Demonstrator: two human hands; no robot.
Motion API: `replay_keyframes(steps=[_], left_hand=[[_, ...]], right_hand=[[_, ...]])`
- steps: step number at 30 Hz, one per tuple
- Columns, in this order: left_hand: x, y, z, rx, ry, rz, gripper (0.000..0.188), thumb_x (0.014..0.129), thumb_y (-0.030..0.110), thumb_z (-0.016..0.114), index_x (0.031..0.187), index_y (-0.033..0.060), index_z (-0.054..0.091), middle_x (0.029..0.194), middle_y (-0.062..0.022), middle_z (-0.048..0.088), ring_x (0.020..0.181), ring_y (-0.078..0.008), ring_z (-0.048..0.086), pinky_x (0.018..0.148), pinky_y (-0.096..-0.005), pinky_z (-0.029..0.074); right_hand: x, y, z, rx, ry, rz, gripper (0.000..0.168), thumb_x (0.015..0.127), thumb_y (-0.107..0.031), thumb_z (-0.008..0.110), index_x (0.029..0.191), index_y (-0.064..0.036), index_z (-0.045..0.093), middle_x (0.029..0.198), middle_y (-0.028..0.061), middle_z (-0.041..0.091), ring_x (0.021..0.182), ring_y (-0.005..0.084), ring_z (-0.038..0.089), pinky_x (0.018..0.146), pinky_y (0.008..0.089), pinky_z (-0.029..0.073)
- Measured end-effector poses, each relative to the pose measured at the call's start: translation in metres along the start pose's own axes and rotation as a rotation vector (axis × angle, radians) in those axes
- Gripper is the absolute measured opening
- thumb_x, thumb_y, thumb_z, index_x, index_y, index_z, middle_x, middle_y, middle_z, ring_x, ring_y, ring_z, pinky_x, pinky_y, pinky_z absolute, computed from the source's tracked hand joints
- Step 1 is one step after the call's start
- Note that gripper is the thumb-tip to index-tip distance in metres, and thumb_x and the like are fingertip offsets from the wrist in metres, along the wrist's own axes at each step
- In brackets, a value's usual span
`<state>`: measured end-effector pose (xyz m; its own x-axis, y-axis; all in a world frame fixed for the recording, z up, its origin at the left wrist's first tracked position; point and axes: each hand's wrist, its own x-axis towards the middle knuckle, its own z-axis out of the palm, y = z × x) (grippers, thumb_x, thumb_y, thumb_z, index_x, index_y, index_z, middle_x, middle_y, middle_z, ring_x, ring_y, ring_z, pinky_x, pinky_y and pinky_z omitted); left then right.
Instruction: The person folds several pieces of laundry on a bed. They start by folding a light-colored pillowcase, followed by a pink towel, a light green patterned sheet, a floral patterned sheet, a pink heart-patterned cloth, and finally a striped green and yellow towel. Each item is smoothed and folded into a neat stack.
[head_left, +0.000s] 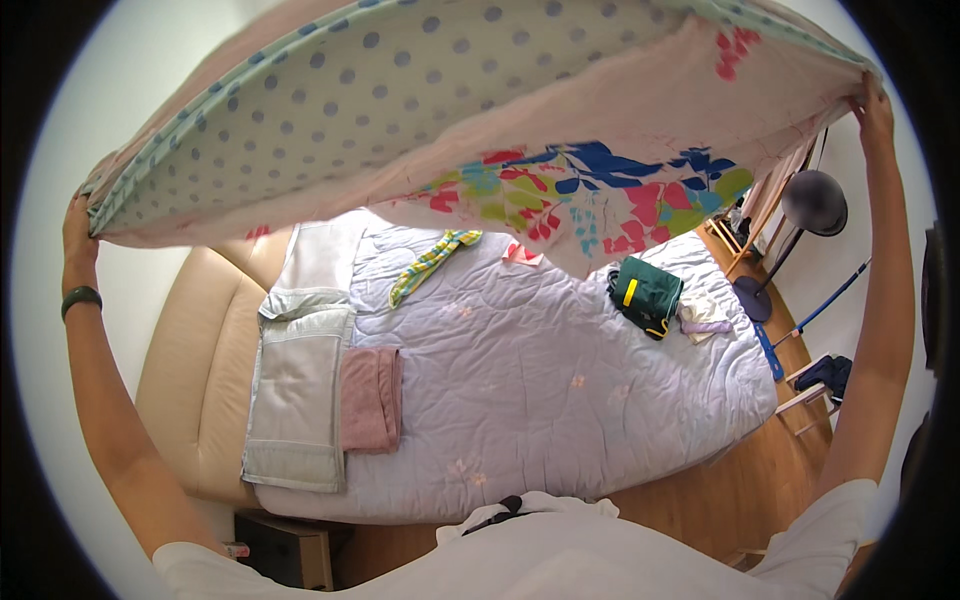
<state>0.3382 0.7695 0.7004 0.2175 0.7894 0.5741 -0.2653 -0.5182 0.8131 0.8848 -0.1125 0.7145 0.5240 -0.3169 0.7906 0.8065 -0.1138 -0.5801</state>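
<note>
A large fabric cover (480, 112) is stretched high between my hands, one face dotted in blue-grey, the other pale pink with bright leaf prints. My left hand (77, 225) grips its left end at the picture's edge, and a dark band circles that wrist. At the upper right, my right hand (872, 116) holds the opposite end. Below the cover lies a bed with a pale lavender quilt (510, 390). The hanging cloth hides the far part of the bed.
Pillows (296, 405) lie along the beige headboard (199, 375), beside a folded pink cloth (371, 401). A checked cloth (431, 266), a dark green folded item (649, 292) and white cloth (703, 315) rest on the quilt. Right stand a black-based lamp (814, 202) and blue-handled mop (829, 300).
</note>
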Motion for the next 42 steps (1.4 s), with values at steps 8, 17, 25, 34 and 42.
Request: replay_keyframes(steps=[8, 17, 25, 34, 42], left_hand=[[-0.150, -0.127, -0.086, 0.051, -0.244, -0.222, 0.039, 0.092, 0.030, 0.039, 0.119, 0.0025, 0.048, 0.116, -0.0073, 0.052, 0.102, -0.0163, 0.050, 0.088, -0.0296, 0.041], [-0.513, -0.246, -0.186, 0.127, -0.325, -1.127, 0.025, 0.084, 0.016, 0.052, 0.106, 0.0042, 0.054, 0.098, -0.0075, 0.058, 0.088, -0.0202, 0.057, 0.074, -0.0334, 0.047], [-0.625, -0.250, -0.185, 0.253, -0.060, -1.464, 0.023, 0.080, 0.011, 0.055, 0.102, 0.0029, 0.055, 0.091, -0.0088, 0.059, 0.081, -0.0215, 0.059, 0.068, -0.0346, 0.048], [-0.363, -0.310, 0.047, -0.044, -0.365, -0.796, 0.024, 0.086, 0.024, 0.048, 0.096, 0.0041, 0.058, 0.089, -0.0060, 0.060, 0.084, -0.0203, 0.058, 0.075, -0.0347, 0.050], [-0.056, -0.054, -0.003, -0.052, -0.156, -0.147, 0.024, 0.086, 0.012, 0.045, 0.103, -0.0015, 0.055, 0.100, -0.0114, 0.059, 0.094, -0.0213, 0.056, 0.084, -0.0326, 0.047]], right_hand=[[-0.253, 0.115, -0.100, -0.271, -0.246, 0.396, 0.028, 0.090, -0.031, 0.048, 0.103, -0.007, 0.050, 0.069, -0.0021, 0.043, 0.057, 0.0069, 0.039, 0.049, 0.0232, 0.033], [-0.610, 0.157, -0.360, -0.823, -0.568, 0.903, 0.029, 0.084, -0.022, 0.051, 0.100, 0.002, 0.047, 0.091, 0.0165, 0.054, 0.085, 0.0256, 0.052, 0.077, 0.0361, 0.041], [-0.683, 0.173, -0.440, -0.942, -0.726, 1.509, 0.040, 0.080, -0.017, 0.055, 0.113, 0.002, 0.042, 0.102, 0.0198, 0.052, 0.089, 0.0368, 0.055, 0.063, 0.0526, 0.051], [-0.455, 0.328, -0.028, -0.553, -0.882, 0.391, 0.035, 0.086, -0.031, 0.049, 0.100, 0.000, 0.049, 0.087, 0.0190, 0.055, 0.080, 0.0270, 0.052, 0.072, 0.0363, 0.042], [-0.115, 0.191, 0.073, 0.136, -0.240, 0.371, 0.046, 0.084, -0.041, 0.055, 0.106, 0.000, 0.049, 0.092, 0.0102, 0.054, 0.077, 0.0179, 0.058, 0.064, 0.0303, 0.054]])
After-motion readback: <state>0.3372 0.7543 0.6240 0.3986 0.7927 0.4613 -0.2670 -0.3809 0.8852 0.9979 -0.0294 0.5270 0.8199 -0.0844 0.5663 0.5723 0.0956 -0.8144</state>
